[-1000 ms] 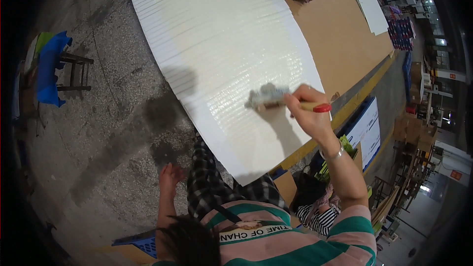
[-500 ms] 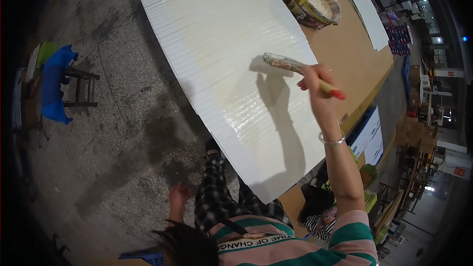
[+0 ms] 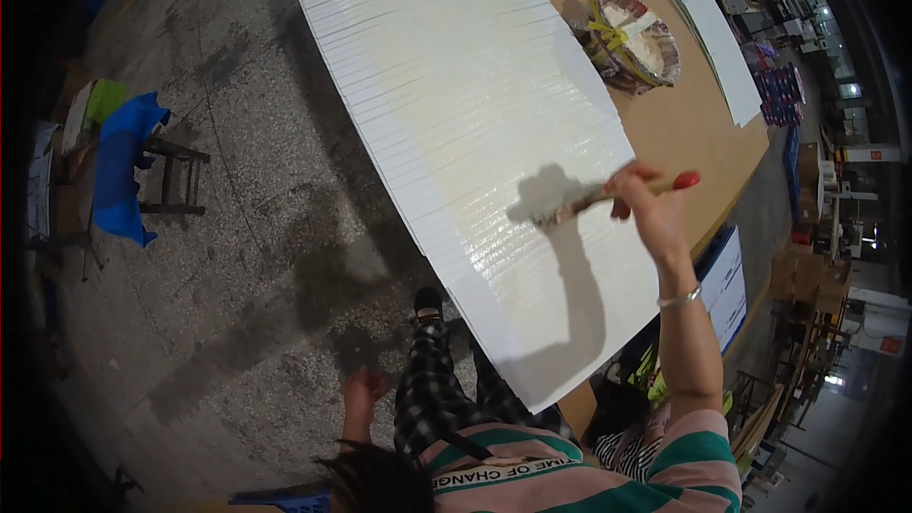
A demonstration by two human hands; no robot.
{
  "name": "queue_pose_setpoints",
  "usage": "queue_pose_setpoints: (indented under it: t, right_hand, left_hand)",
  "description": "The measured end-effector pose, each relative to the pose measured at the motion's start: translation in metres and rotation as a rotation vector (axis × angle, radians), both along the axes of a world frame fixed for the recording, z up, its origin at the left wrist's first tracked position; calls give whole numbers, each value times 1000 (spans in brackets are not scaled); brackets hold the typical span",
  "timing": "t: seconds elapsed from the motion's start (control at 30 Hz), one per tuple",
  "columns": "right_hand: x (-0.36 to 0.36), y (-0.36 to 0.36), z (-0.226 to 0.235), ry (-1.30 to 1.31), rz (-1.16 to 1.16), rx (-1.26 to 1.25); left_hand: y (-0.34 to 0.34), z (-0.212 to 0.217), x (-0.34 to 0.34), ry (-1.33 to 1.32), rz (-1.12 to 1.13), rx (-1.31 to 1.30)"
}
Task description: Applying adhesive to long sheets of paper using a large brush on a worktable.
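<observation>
My right hand (image 3: 650, 204) is closed round the handle of a paintbrush (image 3: 591, 199), which has a red handle end and whitish, caked bristles. The brush tilts over a long white ribbed sheet (image 3: 427, 85) with a wet, shiny coating; whether the bristles touch it is hard to tell. My arm's shadow falls across the sheet. My left hand (image 3: 366, 385) hangs low beside my left leg, above the floor, its fingers loosely apart and nothing visible in it. A smeared bucket (image 3: 613, 62) of whitish paste, with yellow tape round it, stands beyond the sheet on brown board.
Brown board (image 3: 665, 133) extends right of the sheet, with white panels (image 3: 708, 28) at its far side. A dark stool (image 3: 176, 176) with blue cloth (image 3: 128, 171) stands on the floor at left. Black-and-white striped cloth (image 3: 627, 456) is near my right side. Cardboard boxes (image 3: 807, 271) are further right.
My right hand has brought the paintbrush nearer to me along the sheet, and the bristles now point more toward me. The whole view has shifted slightly; my left hand still hangs down.
</observation>
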State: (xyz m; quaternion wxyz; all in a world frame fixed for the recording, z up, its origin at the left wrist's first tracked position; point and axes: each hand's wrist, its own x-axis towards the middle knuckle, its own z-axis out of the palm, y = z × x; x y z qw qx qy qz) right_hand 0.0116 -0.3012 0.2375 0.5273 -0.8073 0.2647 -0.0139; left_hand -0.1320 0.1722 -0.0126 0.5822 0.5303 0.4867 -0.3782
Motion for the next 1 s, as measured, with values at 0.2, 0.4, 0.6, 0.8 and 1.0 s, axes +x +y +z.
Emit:
queue_pose_setpoints:
  t: [0.2,0.4,0.6,0.8,1.0]
  right_hand:
    - [39,-9,-7,-308,-11,34]
    - [11,-29,-4,-338,-78,25]
    - [-53,-19,1,-201,-146,-54]
    - [-158,-13,-16,-149,-153,-77]
    - [-266,-7,-3,5,-238,89]
  left_hand:
    - [9,-1,12,-80,26,-33]
    - [26,-5,12,-9,-49,-57]
    - [23,-9,5,10,-117,-90]
    - [16,-9,-9,-20,-221,-48]
    - [-8,-6,-35,18,-287,-6]
